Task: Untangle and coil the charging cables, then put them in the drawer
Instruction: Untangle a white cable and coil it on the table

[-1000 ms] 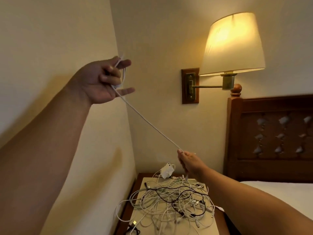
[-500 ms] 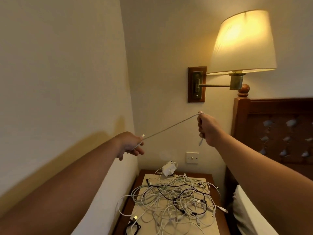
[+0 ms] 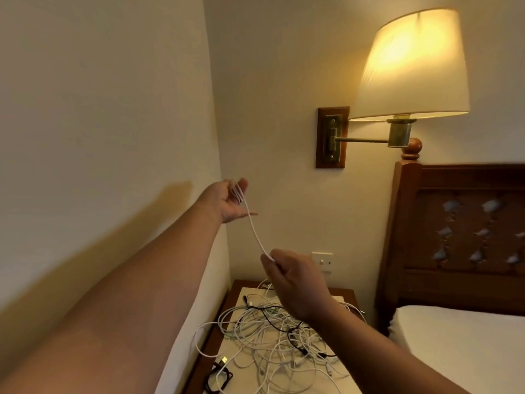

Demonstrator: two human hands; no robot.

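Head view: my left hand [image 3: 230, 200] lies open, palm up, with loops of the thin white charging cable [image 3: 254, 231] across it. The cable slants toward 5 o'clock into my right hand [image 3: 295, 282], which pinches it. At 6 o'clock the tangled white and black cables [image 3: 264, 336] cover the brown wooden desk [image 3: 237, 284].

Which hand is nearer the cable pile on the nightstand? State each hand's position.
Right. The right hand hangs just over the cable pile, pinching the white cable; the left hand is raised much higher, up and to the left of it.
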